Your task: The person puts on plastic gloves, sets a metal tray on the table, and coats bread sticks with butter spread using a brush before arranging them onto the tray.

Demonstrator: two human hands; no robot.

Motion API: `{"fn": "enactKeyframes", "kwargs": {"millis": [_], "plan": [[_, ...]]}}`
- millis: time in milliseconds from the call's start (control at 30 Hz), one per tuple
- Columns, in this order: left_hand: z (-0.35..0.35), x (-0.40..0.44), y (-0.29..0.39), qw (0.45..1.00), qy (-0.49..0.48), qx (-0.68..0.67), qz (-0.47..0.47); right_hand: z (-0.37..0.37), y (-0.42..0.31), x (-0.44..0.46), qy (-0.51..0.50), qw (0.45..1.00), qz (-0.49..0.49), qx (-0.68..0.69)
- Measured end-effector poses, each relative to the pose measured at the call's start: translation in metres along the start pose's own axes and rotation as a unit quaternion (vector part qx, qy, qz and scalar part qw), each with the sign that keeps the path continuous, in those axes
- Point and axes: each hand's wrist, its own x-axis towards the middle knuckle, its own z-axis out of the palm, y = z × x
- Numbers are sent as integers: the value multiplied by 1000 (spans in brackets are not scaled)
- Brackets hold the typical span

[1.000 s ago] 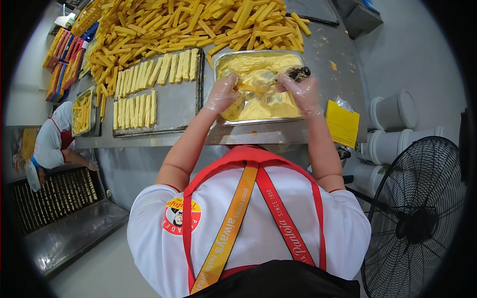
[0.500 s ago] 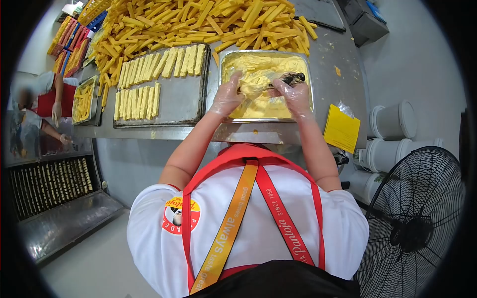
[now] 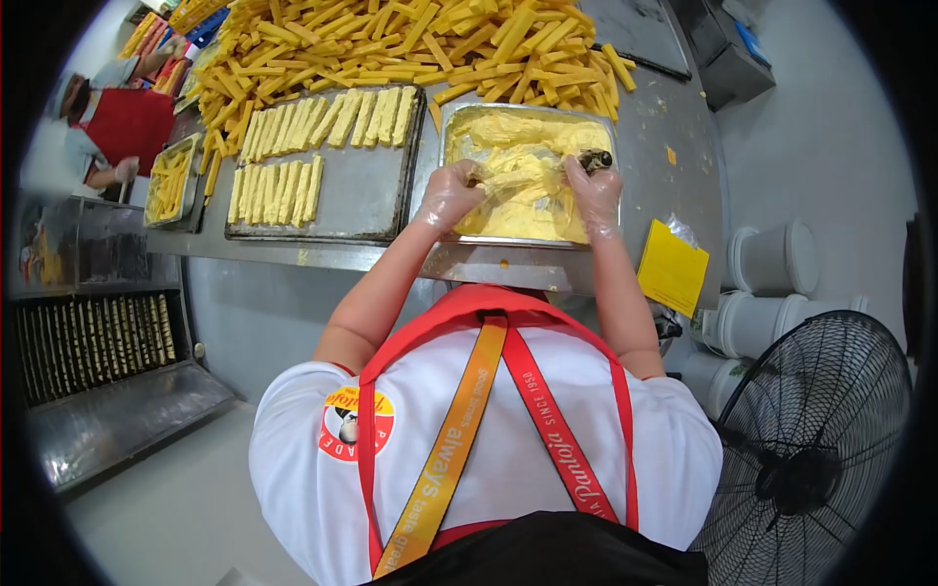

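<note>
My left hand point(image 3: 451, 193), in a clear plastic glove, is closed on the left end of a cream-coated stick point(image 3: 510, 180) over a metal pan point(image 3: 518, 240). My right hand point(image 3: 593, 193), also gloved, grips a spreading tool by its dark handle point(image 3: 595, 159) at the pan's right side. The tool's blade is hard to make out against the yellow cream point(image 3: 532, 129). Left of the pan, a baking tray point(image 3: 357, 190) holds two rows of coated sticks point(image 3: 277, 194).
Yellow sticks point(image 3: 391, 44) are heaped behind the trays. A small pan of sticks point(image 3: 171, 186) stands at the left. Yellow paper point(image 3: 673, 266) lies right of the pan. A fan point(image 3: 799, 481) and white buckets point(image 3: 772, 259) stand at the right. A co-worker point(image 3: 122, 127) is at far left.
The view has shifted, so the table sits slightly further right. Both hands remain over the pan, with the coated stick now more visible between them. The co-worker has straightened from a bent posture.
</note>
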Motion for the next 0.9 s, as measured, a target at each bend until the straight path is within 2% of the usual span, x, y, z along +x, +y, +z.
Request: {"fn": "enactKeyframes", "kwargs": {"millis": [100, 200, 267, 300, 333, 433, 467, 567, 633, 667, 700, 767, 833, 900], "plan": [[0, 2, -13, 963, 22, 150, 223, 6, -36, -13, -4, 982, 3, 191], [-5, 1, -12, 898, 36, 227, 375, 11, -54, -12, -53, 964, 51, 255], [-6, 1, -17, 885, 22, 235, 402, 5, -23, 12, -59, 997, 51, 21], [-6, 1, -20, 878, 16, 239, 415, 3, -24, 19, -60, 992, 49, -97], [-5, 2, -25, 881, 25, 225, 416, 0, -23, 21, -37, 985, 24, -168], [-1, 3, -29, 891, 45, 193, 408, 0, -34, 9, -54, 998, 39, 7], [0, 1, -27, 897, 43, 190, 397, 5, -42, 0, -67, 985, 40, 152], [5, -5, -23, 918, 30, 201, 342, 8, -39, -1, -138, 973, 58, 175], [0, -10, -23, 929, 44, 208, 304, -1, -16, 18, -111, 992, 35, -46], [-3, -15, -23, 933, 63, 206, 287, 0, -9, 26, -95, 983, 20, -156], [-7, -22, -23, 937, 82, 204, 271, 5, -13, 26, -83, 985, 2, -149], [-28, -42, -13, 943, 183, 201, 192, 2, -25, 8, -60, 988, -29, -137], [-56, -62, -28, 931, 274, 213, 116, 4, -30, -10, -178, 984, 18, -15], [-85, -79, -55, 913, 334, 227, 47, 5, -26, -17, -318, 945, 38, 70]]}}
